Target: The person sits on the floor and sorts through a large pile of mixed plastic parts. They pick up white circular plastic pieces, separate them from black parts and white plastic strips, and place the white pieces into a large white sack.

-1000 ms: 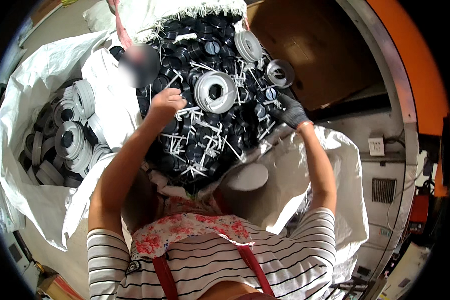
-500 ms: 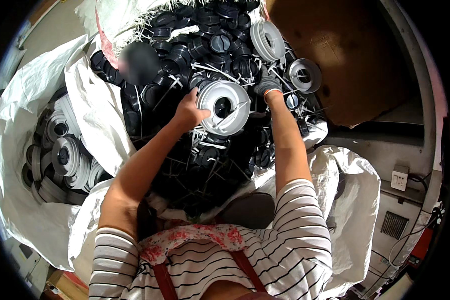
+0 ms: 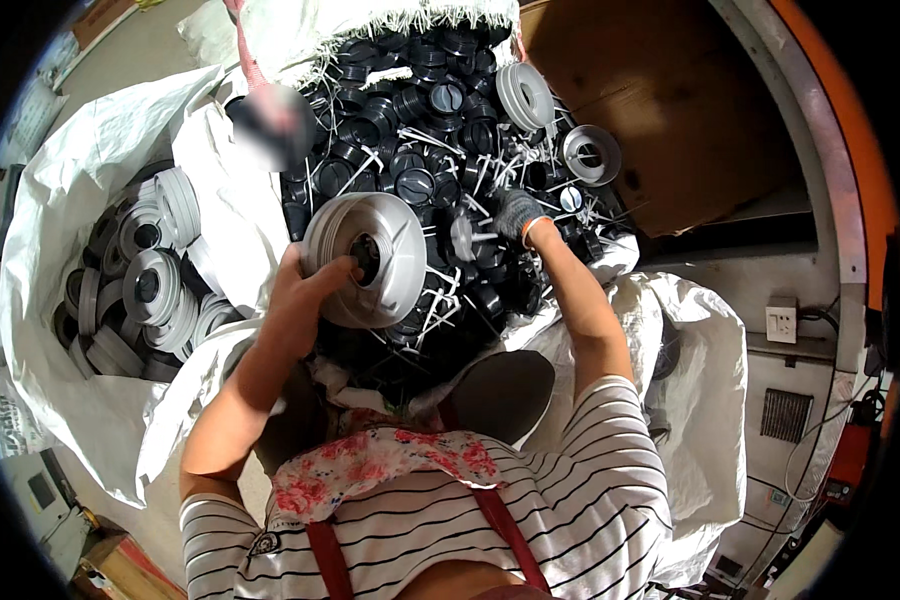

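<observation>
My bare left hand point(image 3: 305, 295) grips a large light-grey threaded plastic ring point(image 3: 407, 245) at its left side, thumb over the front by the central hole. My right hand point(image 3: 518, 215), in a dark grey glove, is closed on a small grey branched plastic piece point(image 3: 463, 237) to the right of the ring. Its fingertips are partly hidden. Beneath both hands lies a heap of black threaded plastic caps point(image 3: 415, 185) mixed with thin white plastic sticks point(image 3: 360, 170). Two more grey rings, one upright point(image 3: 523, 97) and one tilted point(image 3: 590, 155), rest at the heap's right edge.
At left, an open white woven sack point(image 3: 70, 420) holds grey rings point(image 3: 153, 287). Another white sack point(image 3: 705, 400) stands at right. A brown cardboard sheet point(image 3: 660, 110) lies at far right, with a wall socket point(image 3: 781, 320) below it. My knee point(image 3: 500, 395) is close to the heap.
My left hand has brought the grey ring left and nearer to me. The light stick across its hole is gone. My right hand has come lower and now holds the grey branched piece.
</observation>
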The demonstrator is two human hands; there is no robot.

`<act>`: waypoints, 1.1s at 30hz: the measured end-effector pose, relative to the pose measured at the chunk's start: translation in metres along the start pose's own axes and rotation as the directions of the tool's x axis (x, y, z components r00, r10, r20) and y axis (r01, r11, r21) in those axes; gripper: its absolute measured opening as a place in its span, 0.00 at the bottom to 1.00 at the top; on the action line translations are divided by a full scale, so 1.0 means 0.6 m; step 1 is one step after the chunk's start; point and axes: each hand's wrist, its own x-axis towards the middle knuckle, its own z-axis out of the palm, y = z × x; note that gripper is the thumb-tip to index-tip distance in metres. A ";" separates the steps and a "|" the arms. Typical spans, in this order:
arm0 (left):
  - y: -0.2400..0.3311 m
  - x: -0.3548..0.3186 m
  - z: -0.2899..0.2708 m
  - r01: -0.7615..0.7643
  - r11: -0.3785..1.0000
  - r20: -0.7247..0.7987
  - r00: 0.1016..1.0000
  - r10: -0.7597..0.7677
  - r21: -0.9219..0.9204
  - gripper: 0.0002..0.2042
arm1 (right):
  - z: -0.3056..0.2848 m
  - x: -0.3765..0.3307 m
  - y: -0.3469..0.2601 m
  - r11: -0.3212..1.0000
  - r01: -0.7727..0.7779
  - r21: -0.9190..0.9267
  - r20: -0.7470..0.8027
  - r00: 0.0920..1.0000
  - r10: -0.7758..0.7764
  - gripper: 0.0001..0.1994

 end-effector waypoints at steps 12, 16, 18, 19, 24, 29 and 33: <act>-0.059 -0.008 -0.047 -0.061 0.997 -0.204 0.978 0.049 -0.052 0.24 | -0.120 -0.160 -0.061 0.596 -0.103 0.797 0.009 0.987 0.159 0.15; -0.038 -0.003 -0.030 -0.033 0.998 -0.148 0.989 0.024 -0.057 0.23 | -0.103 -0.059 0.095 0.977 -0.186 0.103 -0.349 0.913 0.210 0.16; -0.030 -0.002 -0.015 -0.034 0.999 -0.199 0.980 0.031 -0.013 0.21 | -0.099 -0.016 0.147 0.939 -0.335 0.072 -0.275 0.899 0.342 0.18; -0.033 0.002 -0.012 -0.032 0.999 -0.212 0.977 0.031 -0.004 0.21 | -0.095 0.017 0.154 0.939 -0.327 0.103 -0.370 0.864 0.342 0.20; -0.013 0.021 0.009 0.032 0.998 -0.196 0.980 -0.043 -0.055 0.25 | -0.087 0.143 0.227 0.915 -0.366 0.170 -0.493 0.773 0.400 0.20; -0.036 0.033 0.002 0.058 0.993 -0.240 0.967 -0.080 -0.098 0.26 | -0.105 0.215 0.175 0.913 -0.385 0.137 -0.257 0.876 0.408 0.30; -0.042 0.039 0.000 0.126 0.985 -0.286 0.945 -0.156 -0.120 0.29 | -0.022 0.269 0.284 0.871 -0.177 0.459 -0.194 0.936 0.292 0.38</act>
